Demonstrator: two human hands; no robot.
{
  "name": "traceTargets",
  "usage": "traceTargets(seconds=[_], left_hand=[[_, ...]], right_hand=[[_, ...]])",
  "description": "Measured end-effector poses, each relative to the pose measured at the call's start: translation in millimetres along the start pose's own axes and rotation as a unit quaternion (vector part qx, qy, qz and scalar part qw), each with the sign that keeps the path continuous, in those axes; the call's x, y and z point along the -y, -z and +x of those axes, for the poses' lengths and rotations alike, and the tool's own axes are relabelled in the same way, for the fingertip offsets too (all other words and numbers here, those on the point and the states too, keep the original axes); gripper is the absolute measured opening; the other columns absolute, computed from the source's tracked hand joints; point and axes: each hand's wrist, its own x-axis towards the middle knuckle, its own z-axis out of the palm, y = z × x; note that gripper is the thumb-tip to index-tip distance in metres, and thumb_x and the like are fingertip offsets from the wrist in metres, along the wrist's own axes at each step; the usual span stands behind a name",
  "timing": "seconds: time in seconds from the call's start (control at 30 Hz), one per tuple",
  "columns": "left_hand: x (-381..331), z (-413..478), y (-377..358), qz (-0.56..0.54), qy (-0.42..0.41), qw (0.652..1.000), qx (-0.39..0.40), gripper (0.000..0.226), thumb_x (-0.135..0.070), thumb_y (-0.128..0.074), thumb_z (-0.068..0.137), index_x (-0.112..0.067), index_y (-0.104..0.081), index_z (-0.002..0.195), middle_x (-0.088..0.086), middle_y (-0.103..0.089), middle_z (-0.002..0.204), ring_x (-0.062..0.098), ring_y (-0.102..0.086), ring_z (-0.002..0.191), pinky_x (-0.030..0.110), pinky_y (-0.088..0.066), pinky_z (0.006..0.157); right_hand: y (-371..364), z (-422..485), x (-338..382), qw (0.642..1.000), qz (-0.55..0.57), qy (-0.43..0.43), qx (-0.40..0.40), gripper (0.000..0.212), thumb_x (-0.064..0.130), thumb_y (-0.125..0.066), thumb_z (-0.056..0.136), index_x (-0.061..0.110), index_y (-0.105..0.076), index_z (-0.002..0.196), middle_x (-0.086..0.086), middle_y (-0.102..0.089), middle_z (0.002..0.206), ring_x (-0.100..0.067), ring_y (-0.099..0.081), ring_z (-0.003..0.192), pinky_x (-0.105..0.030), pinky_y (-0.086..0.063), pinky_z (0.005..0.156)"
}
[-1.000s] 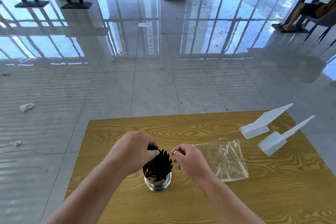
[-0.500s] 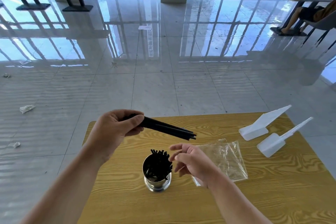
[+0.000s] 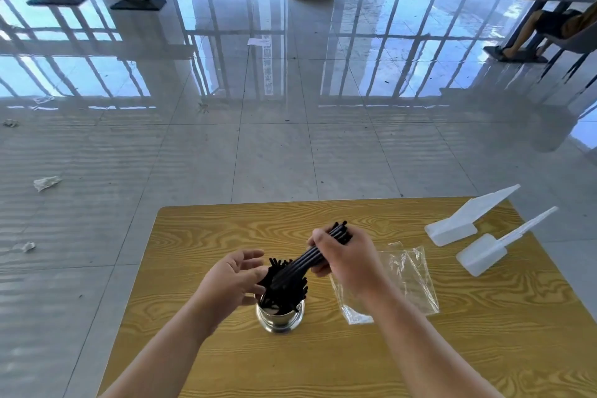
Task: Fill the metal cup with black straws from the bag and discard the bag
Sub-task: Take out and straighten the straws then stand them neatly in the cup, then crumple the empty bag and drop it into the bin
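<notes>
Right hand (image 3: pixel 347 263) pinches a slanted bundle of thin black straws (image 3: pixel 310 260), lower ends entering the shiny round metal cup (image 3: pixel 280 317) mid-worktop (image 3: pixel 200 233). Left hand (image 3: pixel 231 281) cups spread beside it. Crinkled clear bag (image 3: pixel 410 278) lies flat toward the right edge.

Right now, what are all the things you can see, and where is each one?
Wooden table with yellow grain: one, yellow-brown, filling the lower view.
Shiny metal cup: one, silver, on the table near its middle.
Black straws standing in the cup: many, black, fanning out above the rim.
Bundle of black straws: one bunch, black, slanting down into the cup.
Clear plastic bag: one, see-through, flat on the table right of the cup.
White plastic scoops: two, white, far right of the table.
Crumpled scraps: a few, pale, on the grey tiled floor.
Seated person's legs: one person, far right.
Left hand: open beside the cup.
Right hand: gripping the bundle.
</notes>
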Motion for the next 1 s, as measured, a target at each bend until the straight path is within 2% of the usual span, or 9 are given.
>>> traceTargets(seconds=[0.1,0.2,0.23,0.33,0.47,0.57,0.67,0.87,1.0], left_hand=[[2.4,1.5,2.6,0.129,-0.032,0.988,-0.084,0.018,-0.027,-0.075,0.093,-0.036,-0.071,0.108,-0.008,-0.075,0.109,0.016,-0.077,0.076,0.033,-0.064,0.064],[-0.1,4.9,3.8,0.252,-0.068,0.958,-0.116,0.016,-0.042,-0.073,0.091,-0.044,-0.067,0.106,-0.017,-0.072,0.11,0.002,-0.071,0.084,0.022,-0.055,0.059],[-0.3,6.9,3.4,0.29,-0.075,0.947,-0.115,0.023,-0.047,-0.072,0.09,-0.045,-0.066,0.111,-0.02,-0.068,0.116,0.0,-0.068,0.097,0.021,-0.053,0.067],[-2.3,14.3,0.5,0.383,-0.094,0.913,-0.102,0.054,-0.062,-0.068,0.085,-0.045,-0.057,0.134,-0.015,-0.056,0.14,0.014,-0.05,0.135,0.033,-0.045,0.097],[-8.4,20.6,-11.0,0.412,-0.107,0.902,-0.079,0.065,-0.066,-0.066,0.084,-0.044,-0.05,0.142,-0.012,-0.051,0.152,0.015,-0.044,0.14,0.036,-0.043,0.103],[-11.6,24.7,-26.1,0.443,-0.123,0.886,-0.064,0.069,-0.068,-0.064,0.083,-0.044,-0.047,0.145,-0.013,-0.048,0.154,0.014,-0.04,0.143,0.037,-0.041,0.108],[-18.2,29.4,-45.6,0.46,-0.142,0.875,-0.047,0.071,-0.067,-0.065,0.082,-0.044,-0.045,0.147,-0.015,-0.046,0.157,0.013,-0.035,0.147,0.039,-0.039,0.112],[-31.6,44.8,-92.8,0.507,-0.195,0.839,0.006,0.076,-0.066,-0.064,0.082,-0.039,-0.043,0.15,-0.012,-0.045,0.158,0.015,-0.031,0.15,0.036,-0.032,0.119],[-37.0,58.8,-134.5,0.521,-0.204,0.827,0.044,0.086,-0.076,-0.054,0.077,-0.035,-0.043,0.152,-0.01,-0.044,0.159,0.016,-0.032,0.15,0.034,-0.029,0.12]], right_hand=[[-13.9,-4.1,-9.8,0.997,-0.075,0.009,0.03,0.024,0.03,-0.069,0.101,0.017,-0.076,0.083,-0.012,-0.077,0.079,-0.029,-0.076,0.071,-0.046,-0.065,0.069],[-29.2,-4.7,-23.0,0.981,-0.188,0.008,0.055,0.02,0.045,-0.07,0.094,0.026,-0.075,0.088,0.001,-0.077,0.081,-0.015,-0.073,0.075,-0.047,-0.065,0.074],[-31.6,-4.8,-27.2,0.971,-0.229,0.007,0.07,0.02,0.051,-0.07,0.09,0.032,-0.074,0.093,0.008,-0.077,0.085,-0.007,-0.072,0.079,-0.042,-0.065,0.076],[-28.0,-3.6,-35.8,0.957,-0.28,0.002,0.07,0.033,0.067,-0.064,0.08,0.045,-0.07,0.104,0.022,-0.072,0.099,0.003,-0.067,0.09,-0.027,-0.059,0.077],[-13.7,-2.6,-41.4,0.958,-0.278,-0.006,0.063,0.028,0.073,-0.06,0.081,0.057,-0.064,0.104,0.024,-0.067,0.105,0.003,-0.065,0.09,-0.022,-0.051,0.073],[0.3,-3.5,-45.9,0.956,-0.287,-0.006,0.054,0.048,0.073,-0.057,0.085,0.046,-0.066,0.124,0.022,-0.066,0.109,0.001,-0.064,0.091,-0.023,-0.055,0.076],[20.6,-3.0,-51.5,0.954,-0.298,-0.005,0.025,0.054,0.07,-0.058,0.088,0.039,-0.064,0.132,0.018,-0.066,0.117,0.001,-0.062,0.097,-0.024,-0.055,0.08],[65.9,-3.0,-70.3,0.94,-0.34,-0.013,0.0,0.066,0.068,-0.061,0.092,0.031,-0.055,0.146,0.009,-0.06,0.143,-0.008,-0.054,0.131,-0.031,-0.05,0.108],[99.0,-2.5,-86.1,0.936,-0.348,-0.043,-0.011,0.076,0.072,-0.058,0.09,0.027,-0.052,0.151,0.006,-0.056,0.152,-0.013,-0.049,0.141,-0.037,-0.045,0.117]])
